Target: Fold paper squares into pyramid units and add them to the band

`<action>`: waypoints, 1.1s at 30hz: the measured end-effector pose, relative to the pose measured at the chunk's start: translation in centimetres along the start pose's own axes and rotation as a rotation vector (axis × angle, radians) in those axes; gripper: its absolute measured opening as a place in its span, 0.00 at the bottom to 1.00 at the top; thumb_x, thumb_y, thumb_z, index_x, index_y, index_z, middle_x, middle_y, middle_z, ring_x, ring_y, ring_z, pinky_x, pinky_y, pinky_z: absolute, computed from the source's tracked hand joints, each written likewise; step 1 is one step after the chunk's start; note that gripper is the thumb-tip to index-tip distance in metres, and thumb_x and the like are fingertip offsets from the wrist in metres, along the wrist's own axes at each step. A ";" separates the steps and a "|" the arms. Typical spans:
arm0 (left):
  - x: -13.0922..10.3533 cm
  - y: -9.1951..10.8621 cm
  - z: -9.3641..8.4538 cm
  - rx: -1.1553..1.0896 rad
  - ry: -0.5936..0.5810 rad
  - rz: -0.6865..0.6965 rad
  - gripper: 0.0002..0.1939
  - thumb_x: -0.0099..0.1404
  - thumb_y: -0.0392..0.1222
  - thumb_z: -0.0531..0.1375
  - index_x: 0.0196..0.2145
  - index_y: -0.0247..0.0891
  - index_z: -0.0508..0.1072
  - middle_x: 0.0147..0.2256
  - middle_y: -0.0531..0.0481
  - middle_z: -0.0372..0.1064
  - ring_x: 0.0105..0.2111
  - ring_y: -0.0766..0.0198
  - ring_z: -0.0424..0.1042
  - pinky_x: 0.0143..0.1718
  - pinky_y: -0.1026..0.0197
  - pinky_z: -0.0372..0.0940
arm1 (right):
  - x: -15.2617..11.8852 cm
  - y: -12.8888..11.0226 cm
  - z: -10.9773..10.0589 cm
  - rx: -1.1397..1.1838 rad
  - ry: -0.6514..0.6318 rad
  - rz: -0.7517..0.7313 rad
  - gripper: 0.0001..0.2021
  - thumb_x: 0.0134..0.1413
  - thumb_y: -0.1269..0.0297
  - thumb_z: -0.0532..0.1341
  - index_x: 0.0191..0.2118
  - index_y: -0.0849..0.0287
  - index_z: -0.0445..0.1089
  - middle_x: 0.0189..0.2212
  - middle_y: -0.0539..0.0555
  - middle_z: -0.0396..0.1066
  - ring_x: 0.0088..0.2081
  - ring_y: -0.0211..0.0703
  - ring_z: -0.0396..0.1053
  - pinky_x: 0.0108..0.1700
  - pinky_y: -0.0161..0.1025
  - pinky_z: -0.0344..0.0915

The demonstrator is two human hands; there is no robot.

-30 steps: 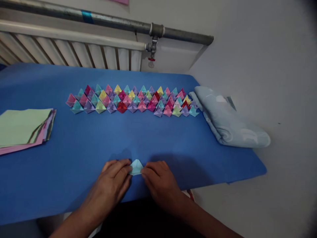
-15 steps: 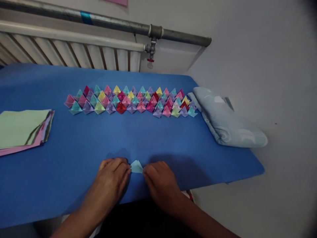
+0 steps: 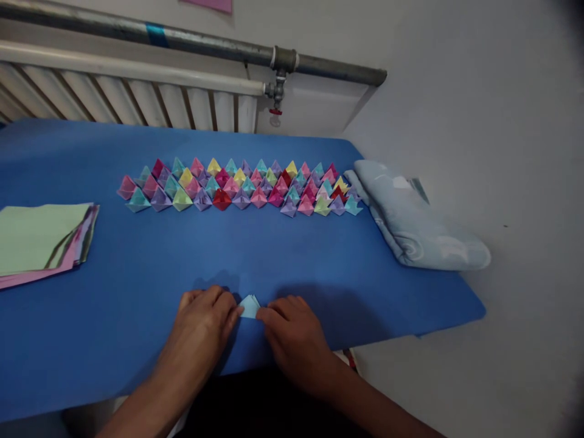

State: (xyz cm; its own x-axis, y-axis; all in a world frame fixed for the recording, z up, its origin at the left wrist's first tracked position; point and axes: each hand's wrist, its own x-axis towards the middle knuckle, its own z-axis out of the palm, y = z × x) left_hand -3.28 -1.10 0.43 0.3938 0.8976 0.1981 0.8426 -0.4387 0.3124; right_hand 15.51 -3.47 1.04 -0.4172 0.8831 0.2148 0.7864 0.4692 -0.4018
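Observation:
A small folded piece of light blue paper (image 3: pixel 249 306) is pinched between my two hands, close to the table's near edge. My left hand (image 3: pixel 206 317) grips its left corner with thumb and fingers closed. On the other side, my right hand (image 3: pixel 292 331) holds the right corner, fingers curled. The paper's pointed upper part shows several layers; its side corners are hidden by my fingertips. Farther back, several rows of small folded paper boats (image 3: pixel 222 198) in pink, purple, teal, yellow, green and red stand close together on the blue table (image 3: pixel 219 249).
A stack of coloured paper sheets (image 3: pixel 41 237), pale green on top, lies at the left. At the right a folded light blue cloth (image 3: pixel 420 225) rests against the wall. Behind the table are a white radiator (image 3: pixel 137 100) and a metal pipe (image 3: pixel 210 48) with a valve (image 3: pixel 277 91).
My right hand's fingertips have moved slightly left, further over the paper's right corner. My left hand still grips the left corner. The whole view has shifted a little.

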 end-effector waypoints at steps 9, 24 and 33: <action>0.7 -0.2 -0.8 0.048 -0.157 0.000 0.14 0.70 0.43 0.51 0.28 0.39 0.68 0.26 0.52 0.70 0.28 0.58 0.70 0.37 0.52 0.56 | -0.1 0.1 0.2 0.025 0.015 -0.005 0.08 0.56 0.77 0.57 0.36 0.59 0.71 0.30 0.52 0.70 0.32 0.42 0.62 0.36 0.39 0.55; 0.5 -0.6 -0.4 0.057 -0.092 0.027 0.17 0.72 0.46 0.48 0.28 0.39 0.69 0.25 0.51 0.69 0.26 0.58 0.69 0.37 0.52 0.55 | -0.2 0.2 0.2 0.015 -0.012 -0.022 0.11 0.57 0.77 0.56 0.41 0.58 0.72 0.32 0.52 0.70 0.33 0.42 0.61 0.36 0.39 0.55; 0.2 -1.3 -0.4 0.160 -0.051 0.021 0.18 0.69 0.53 0.53 0.28 0.38 0.69 0.27 0.51 0.69 0.27 0.59 0.68 0.37 0.52 0.56 | -1.2 0.6 0.3 -0.055 -0.071 -0.101 0.17 0.60 0.76 0.54 0.53 0.57 0.68 0.36 0.54 0.69 0.35 0.43 0.59 0.38 0.41 0.54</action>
State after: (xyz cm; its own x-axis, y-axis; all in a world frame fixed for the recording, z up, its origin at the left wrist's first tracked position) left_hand -4.50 -0.38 0.44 0.4264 0.8912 0.1546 0.8802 -0.4482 0.1562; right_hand 16.36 -4.24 0.23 -0.5255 0.8299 0.1873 0.7617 0.5570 -0.3310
